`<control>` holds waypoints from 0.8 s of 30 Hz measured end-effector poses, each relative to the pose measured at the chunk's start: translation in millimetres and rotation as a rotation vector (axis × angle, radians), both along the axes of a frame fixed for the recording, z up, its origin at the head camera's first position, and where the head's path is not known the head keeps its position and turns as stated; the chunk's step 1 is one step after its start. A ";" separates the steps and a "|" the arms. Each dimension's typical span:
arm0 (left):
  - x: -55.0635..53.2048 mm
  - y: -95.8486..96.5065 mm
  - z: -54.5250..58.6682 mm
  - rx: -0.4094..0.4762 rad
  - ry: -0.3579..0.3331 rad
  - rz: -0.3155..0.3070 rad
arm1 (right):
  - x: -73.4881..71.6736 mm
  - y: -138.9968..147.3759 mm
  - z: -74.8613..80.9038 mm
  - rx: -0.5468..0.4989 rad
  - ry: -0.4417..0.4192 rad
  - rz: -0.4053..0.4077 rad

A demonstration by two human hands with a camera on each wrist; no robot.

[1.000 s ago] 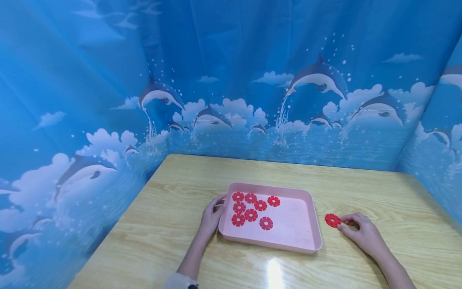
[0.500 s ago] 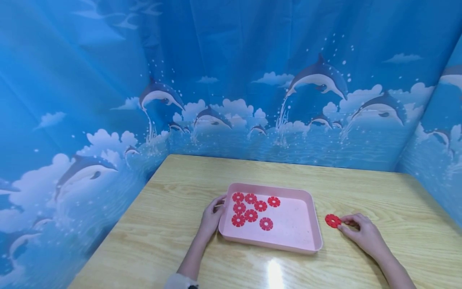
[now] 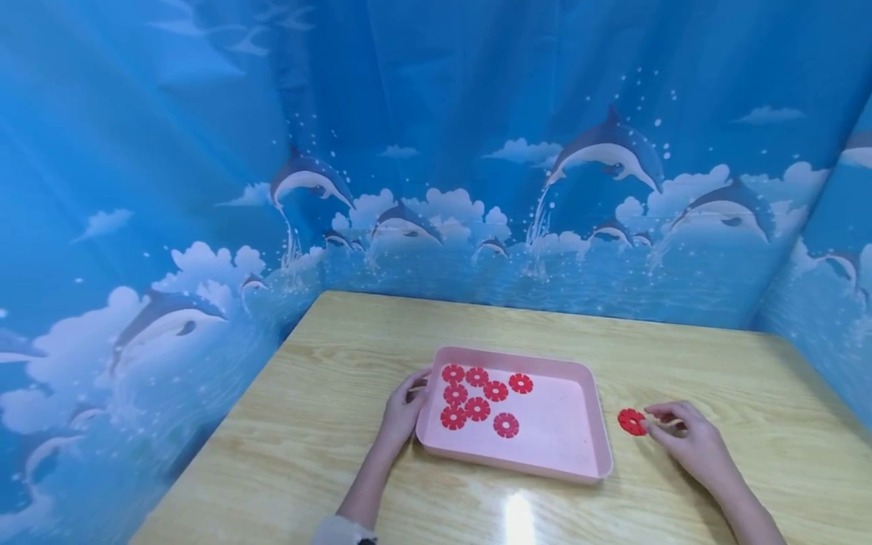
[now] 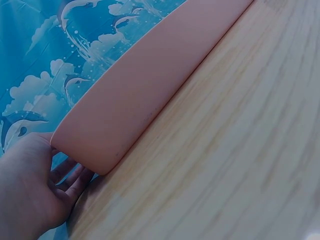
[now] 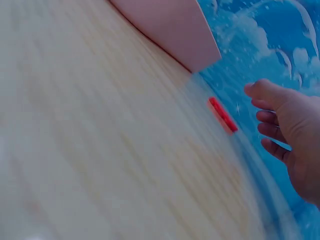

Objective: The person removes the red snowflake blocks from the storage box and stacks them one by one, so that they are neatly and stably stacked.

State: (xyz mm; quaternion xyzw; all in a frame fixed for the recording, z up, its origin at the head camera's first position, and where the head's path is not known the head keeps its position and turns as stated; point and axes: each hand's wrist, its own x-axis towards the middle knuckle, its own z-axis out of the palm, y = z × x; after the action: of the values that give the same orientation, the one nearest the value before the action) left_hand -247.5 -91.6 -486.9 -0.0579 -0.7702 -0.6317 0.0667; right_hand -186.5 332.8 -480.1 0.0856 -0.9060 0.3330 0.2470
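My left hand (image 3: 400, 412) holds the left side of a pink tray (image 3: 598, 424); in the left wrist view its fingers (image 4: 79, 181) lie against the tray's end, partly hidden. Several flat red notched rings, snowflake-style building discs (image 3: 506, 425), lie in the tray, mostly toward its left. One more red disc (image 3: 630, 422) is on the table just right of the tray. My right hand (image 3: 693, 439) is beside that disc, thumb and forefinger apart. From the right wrist, a gap shows between the hand (image 5: 295, 135) and the disc (image 5: 223, 115), and the hand holds nothing.
A wood-grain table (image 3: 381, 484) carries the tray. Blue dolphin-print curtains (image 3: 436, 151) hang around its back and sides. Bright glare (image 3: 519, 518) lies on the table near the front.
My right thumb and forefinger have come apart from the red disc, which stays on the table. The left hand keeps its place on the tray. The head view has shifted slightly.
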 end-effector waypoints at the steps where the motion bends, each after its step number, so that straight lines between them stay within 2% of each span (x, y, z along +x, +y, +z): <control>1: 0.0 -0.1 -0.5 -0.001 -0.003 -0.001 | 1.0 -5.4 4.4 -0.007 -0.013 0.008; 7: -0.8 -1.3 -1.6 0.004 -0.004 0.001 | -0.9 -51.2 32.4 0.001 -0.015 0.132; 10: -0.5 -1.7 -0.9 0.011 0.000 -0.004 | -5.7 -75.4 40.1 0.020 -0.030 0.205; 15: 3.1 -1.5 5.1 0.029 -0.007 -0.019 | -14.5 -109.7 41.0 0.040 -0.123 0.316; 19: 12.7 0.6 20.8 0.041 -0.003 -0.032 | -20.7 -130.1 37.9 0.050 -0.186 0.397; 22: 19.2 2.7 31.8 0.030 0.004 -0.036 | -25.0 -141.7 35.2 0.065 -0.241 0.418; 24: 20.7 3.4 34.5 0.023 0.002 -0.036 | -27.3 -147.6 32.4 0.076 -0.278 0.405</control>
State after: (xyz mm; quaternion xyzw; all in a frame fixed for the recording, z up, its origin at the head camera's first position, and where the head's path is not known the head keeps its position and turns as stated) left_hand -226.9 -88.2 -452.4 -0.0716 -0.7617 -0.6414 0.0568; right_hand -213.8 185.1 -447.7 0.2282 -0.9074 0.3500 0.0449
